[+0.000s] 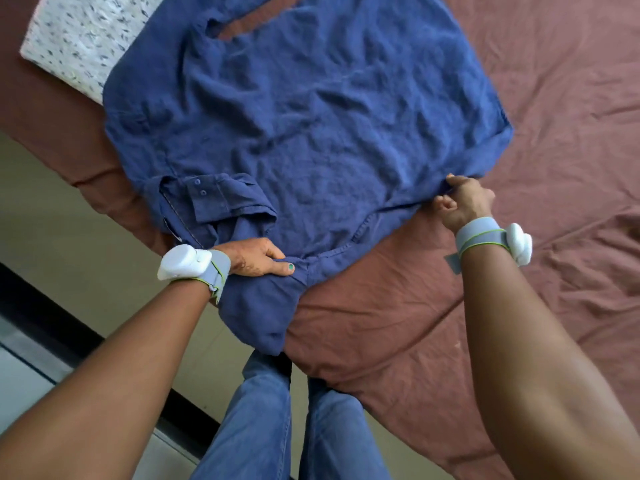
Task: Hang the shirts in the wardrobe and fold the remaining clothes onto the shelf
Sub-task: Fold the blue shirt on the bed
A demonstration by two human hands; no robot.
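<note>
A blue button-up shirt (304, 109) lies spread across a bed covered in a reddish-brown sheet (540, 81), and everything here is best placed from that shirt. Its long axis runs away from the person, collar end nearest the body and hem farthest off. A cuffed sleeve (225, 199) with two buttons is folded in over the shirt's near left part.

The left hand (259, 259) sits at the shirt's near edge, by the collar; its fingers are curled closed on a bunch of cloth, thumb lying along the top, and a loose fold of fabric droops from it over the bed's edge toward the person's jeans (277, 420). The right hand (465, 200) is at the shirt's near right corner, fingers pinched shut on the edge of the cloth. Both hands are therefore already on the garment, at either end of its near side, and neither has to reach.

That spacing is what the next move seems to turn on: with the two grips across the shoulder line, lifting should let the body hang straight down, ready for a hanger, though no hanger or wardrobe is in view.

Beyond the shirt's far left corner lies a white patterned pillow (79, 39), partly under the cloth. No container or shelf shows here.
</note>
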